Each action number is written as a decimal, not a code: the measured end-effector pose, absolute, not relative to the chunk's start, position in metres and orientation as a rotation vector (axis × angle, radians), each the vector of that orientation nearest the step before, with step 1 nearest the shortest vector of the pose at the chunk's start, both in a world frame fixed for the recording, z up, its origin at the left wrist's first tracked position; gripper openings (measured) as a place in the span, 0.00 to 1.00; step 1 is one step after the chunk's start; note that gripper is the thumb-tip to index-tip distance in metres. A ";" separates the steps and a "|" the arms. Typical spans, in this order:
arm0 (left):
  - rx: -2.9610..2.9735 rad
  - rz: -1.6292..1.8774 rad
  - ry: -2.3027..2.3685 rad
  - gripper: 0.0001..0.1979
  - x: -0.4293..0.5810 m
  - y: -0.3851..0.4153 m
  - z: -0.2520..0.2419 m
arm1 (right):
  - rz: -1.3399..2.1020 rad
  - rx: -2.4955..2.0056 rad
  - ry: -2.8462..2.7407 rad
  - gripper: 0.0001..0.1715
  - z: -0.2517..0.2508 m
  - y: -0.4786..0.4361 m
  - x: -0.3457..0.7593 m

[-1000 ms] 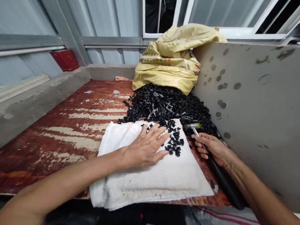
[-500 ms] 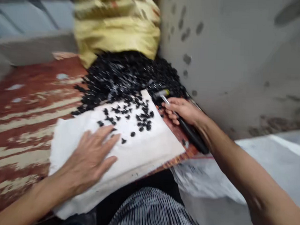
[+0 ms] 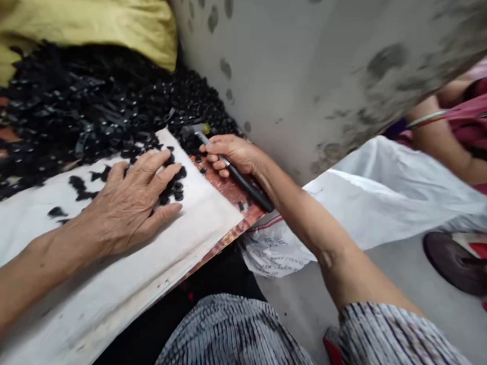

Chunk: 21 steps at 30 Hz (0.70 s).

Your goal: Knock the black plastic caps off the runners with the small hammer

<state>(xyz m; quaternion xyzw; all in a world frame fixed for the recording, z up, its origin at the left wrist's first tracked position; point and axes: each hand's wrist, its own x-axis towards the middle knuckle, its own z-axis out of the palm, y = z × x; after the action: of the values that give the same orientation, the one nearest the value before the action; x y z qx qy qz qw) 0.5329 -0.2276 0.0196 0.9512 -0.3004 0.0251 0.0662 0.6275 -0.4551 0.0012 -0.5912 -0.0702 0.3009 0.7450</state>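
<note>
White cloth (image 3: 102,284) | left hand (image 3: 133,199) flat, grip open, corralling black parts (image 3: 174,187) | right hand (image 3: 232,152) grip closed round hammer (image 3: 249,189), resting ready at tabletop's (image 3: 226,199) right edge

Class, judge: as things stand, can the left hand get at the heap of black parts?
Probably yes. The left hand lies open on the white cloth, the heap of black parts begins past it with nothing between, and the right hand holds the hammer aside.
</note>
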 end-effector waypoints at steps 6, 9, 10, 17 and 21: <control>2.988 0.088 -0.986 0.31 0.530 -0.223 0.012 | 0.666 -1.336 -0.150 0.12 0.006 -0.455 0.625; 3.030 -0.043 -0.945 0.32 0.494 -0.208 0.021 | 0.698 -1.316 -0.176 0.15 0.009 -0.454 0.619; 3.022 -0.101 -0.930 0.33 0.482 -0.202 0.024 | 0.705 -1.314 -0.180 0.16 0.008 -0.453 0.619; 2.891 -0.181 -0.713 0.35 0.419 -0.157 0.022 | 0.700 -1.356 -0.114 0.20 0.008 -0.447 0.615; 2.868 -0.129 -0.628 0.32 0.415 -0.141 0.024 | 0.687 -1.405 -0.063 0.14 0.015 -0.444 0.606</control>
<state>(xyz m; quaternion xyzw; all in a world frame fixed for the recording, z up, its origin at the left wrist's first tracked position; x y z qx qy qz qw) 0.4149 -0.1411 0.0242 0.9709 -0.2125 -0.0438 0.1013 0.6061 -0.4440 0.0149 -0.6329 -0.0283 0.3093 0.7092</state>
